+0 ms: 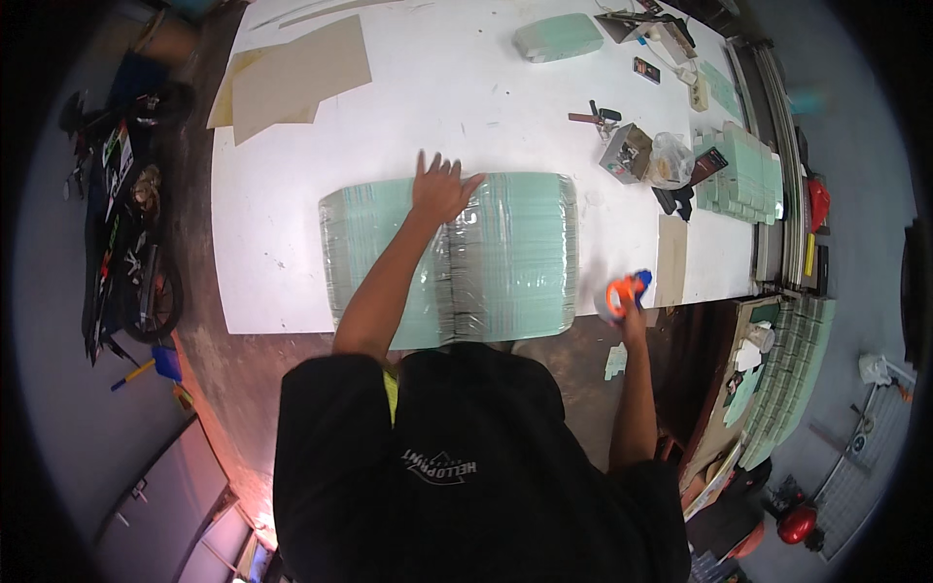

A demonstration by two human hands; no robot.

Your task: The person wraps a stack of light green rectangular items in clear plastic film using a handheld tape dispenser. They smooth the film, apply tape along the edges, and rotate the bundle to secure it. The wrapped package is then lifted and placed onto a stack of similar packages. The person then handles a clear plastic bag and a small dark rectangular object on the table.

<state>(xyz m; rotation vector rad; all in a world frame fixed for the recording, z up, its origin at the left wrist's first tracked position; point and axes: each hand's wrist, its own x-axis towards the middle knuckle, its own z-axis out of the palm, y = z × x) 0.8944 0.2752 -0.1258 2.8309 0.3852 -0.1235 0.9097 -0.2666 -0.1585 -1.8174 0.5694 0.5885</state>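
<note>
A wide bundle of pale green printed sheets or folded cartons lies at the table's near edge against my body. Shiny clear film or tape covers it, and a dark seam runs down its middle. My left hand rests flat on the far edge of the bundle near that seam, fingers spread and pointing away from me. To the right of the bundle, my right hand is closed round an orange and blue tape dispenser, held apart from the bundle near the table's front edge. Motion blurs the dispenser slightly.
Brown cardboard sheets lie at the far left of the white table. Another wrapped green bundle sits at the back. On the right are a small box of tools, a plastic bag and green stacks.
</note>
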